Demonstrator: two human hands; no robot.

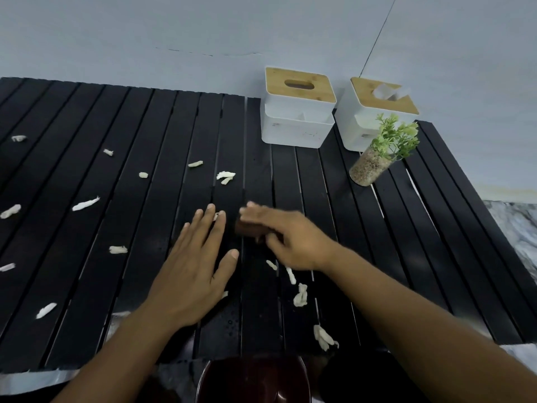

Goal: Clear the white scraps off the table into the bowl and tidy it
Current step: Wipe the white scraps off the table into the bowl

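Several white scraps (86, 203) lie scattered over the black slatted table (290, 184), most on its left half, some near the front right (300, 295). My left hand (193, 267) rests flat on the table, fingers spread, holding nothing; a small scrap peeks out by its fingertips. My right hand (286, 238), blurred, grips a dark brown block-like object (248, 228) pressed on the table just right of my left fingers. A dark red bowl (252, 379) sits below the table's front edge, at the bottom centre.
Two white tissue boxes with wooden lids (297, 107) (377, 112) stand at the back right. A tilted glass with a green plant (383, 152) leans in front of them. A marble surface (517, 228) shows at the right beyond the table.
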